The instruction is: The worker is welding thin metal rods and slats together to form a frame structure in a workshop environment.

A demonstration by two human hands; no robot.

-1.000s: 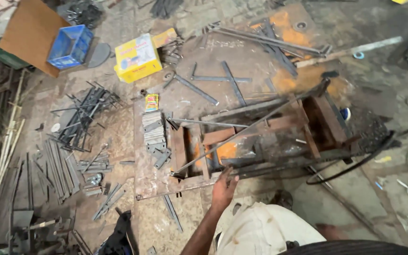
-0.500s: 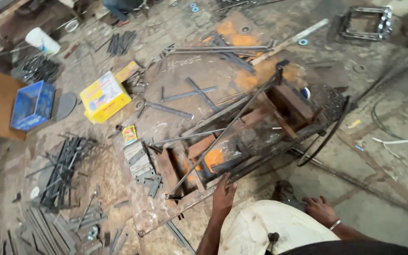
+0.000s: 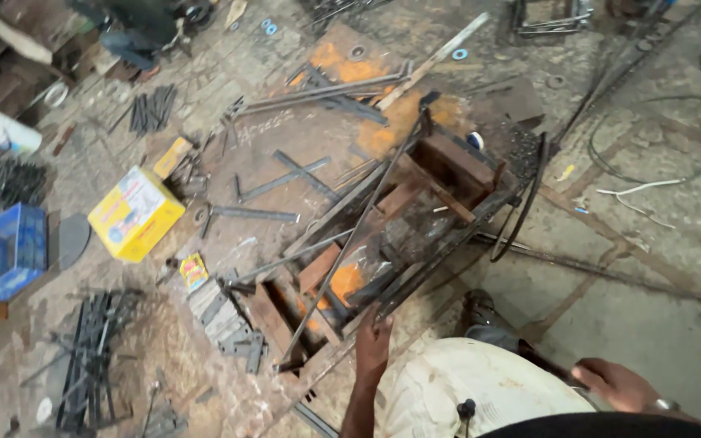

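Left hand [image 3: 373, 345] is gripping the near rail of the rusty steel frame [image 3: 415, 211], which is lying tilted on the floor among loose bars. Right hand [image 3: 610, 383] is resting by the knee, grip unclear. Yellow box [image 3: 135, 212] is sitting well left.

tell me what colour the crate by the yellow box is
Blue crate, clearest in the head view.

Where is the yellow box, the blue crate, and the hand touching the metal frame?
yellow box [image 3: 135, 213], head view, on its top face.
blue crate [image 3: 8, 251], head view, on its inside.
left hand [image 3: 373, 344], head view, on the back of the hand, at the metal frame [image 3: 448, 166].
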